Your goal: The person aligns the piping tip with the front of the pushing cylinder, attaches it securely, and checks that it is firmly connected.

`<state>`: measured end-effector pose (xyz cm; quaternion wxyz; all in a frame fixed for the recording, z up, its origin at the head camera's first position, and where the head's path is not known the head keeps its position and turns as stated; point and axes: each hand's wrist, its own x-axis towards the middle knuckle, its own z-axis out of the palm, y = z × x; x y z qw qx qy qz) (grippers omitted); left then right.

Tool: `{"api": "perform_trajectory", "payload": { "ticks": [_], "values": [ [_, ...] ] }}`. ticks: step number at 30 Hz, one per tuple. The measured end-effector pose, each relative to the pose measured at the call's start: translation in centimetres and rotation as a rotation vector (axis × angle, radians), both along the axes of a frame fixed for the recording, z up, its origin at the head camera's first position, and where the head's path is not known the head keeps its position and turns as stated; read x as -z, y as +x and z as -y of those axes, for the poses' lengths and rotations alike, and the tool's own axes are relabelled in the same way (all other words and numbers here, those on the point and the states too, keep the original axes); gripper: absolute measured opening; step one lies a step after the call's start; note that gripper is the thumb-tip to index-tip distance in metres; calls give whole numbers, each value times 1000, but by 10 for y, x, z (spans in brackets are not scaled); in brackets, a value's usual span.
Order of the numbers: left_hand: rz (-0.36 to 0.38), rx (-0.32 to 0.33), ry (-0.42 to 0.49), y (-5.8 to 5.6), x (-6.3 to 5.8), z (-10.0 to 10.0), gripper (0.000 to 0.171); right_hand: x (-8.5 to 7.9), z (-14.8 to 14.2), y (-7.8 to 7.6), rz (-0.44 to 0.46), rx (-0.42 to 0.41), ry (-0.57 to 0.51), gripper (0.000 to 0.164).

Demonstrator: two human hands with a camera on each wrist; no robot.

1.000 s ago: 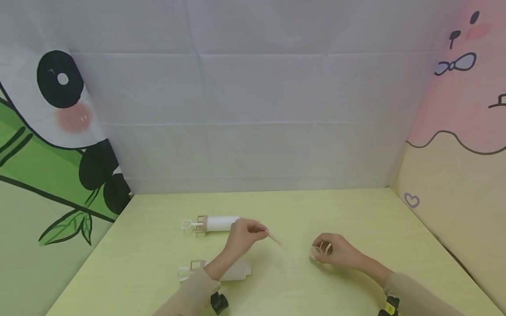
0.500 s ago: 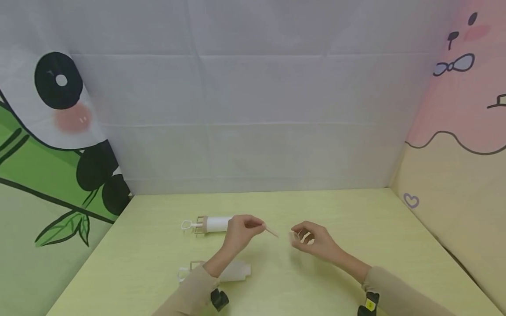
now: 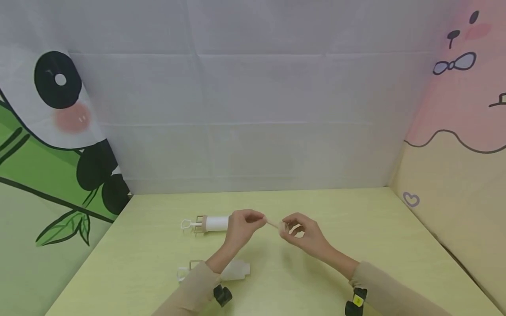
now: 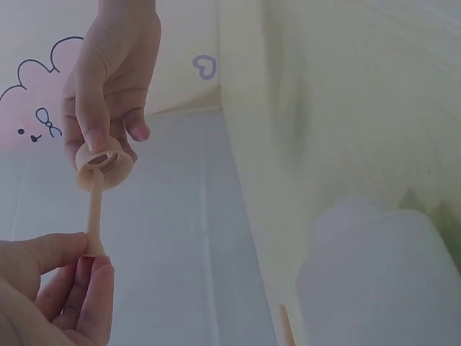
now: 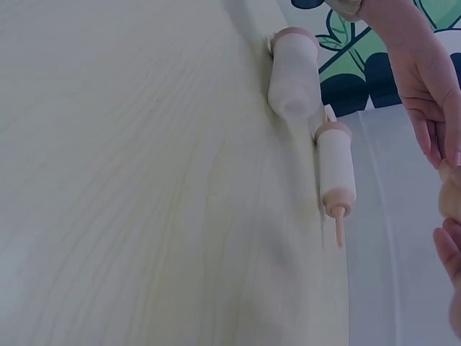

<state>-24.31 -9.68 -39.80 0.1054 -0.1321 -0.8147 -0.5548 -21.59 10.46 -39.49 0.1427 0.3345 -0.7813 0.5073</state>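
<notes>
Between thumb and fingers my left hand (image 3: 242, 229) pinches the flared base of a slim beige nozzle (image 4: 94, 209). My right hand (image 3: 310, 237) holds a beige threaded ring cap (image 4: 108, 173) by its rim. In the left wrist view the nozzle's narrow end overlaps the cap's opening. Both hands are raised above the table, close together. Beyond the left hand lies a white dessert syringe (image 3: 216, 224) with a ring-shaped plunger handle; the right wrist view shows a beige cap and nozzle on its end. A second white syringe barrel (image 3: 236, 271) lies nearer, partly hidden by the left sleeve.
The pale yellow table (image 3: 336, 285) extends back to a grey-white cloth wall (image 3: 257, 109). Printed side panels stand at left and right, the right one bearing a small heart (image 3: 411, 199). Black wrist cameras sit on both sleeves.
My right hand has moved left and away from me with the ring cap, bringing it to the nozzle's tip. The left hand has risen slightly. Both syringes stay in place.
</notes>
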Motion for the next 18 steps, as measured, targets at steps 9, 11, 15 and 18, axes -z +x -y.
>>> {"api": "perform_trajectory", "payload": {
  "ticks": [9,11,15,18],
  "values": [
    [-9,-27,49,0,-4,-5,10,1,16,-5,-81,11,-92,28],
    [-21,-28,57,1,-5,-6,10,1,18,-6,-91,11,-104,27],
    [-41,-21,67,4,-6,-6,12,2,20,-7,-69,31,-119,26],
    [-22,-5,82,6,-7,-8,14,3,21,-7,-39,61,-126,26]
  ]
}}
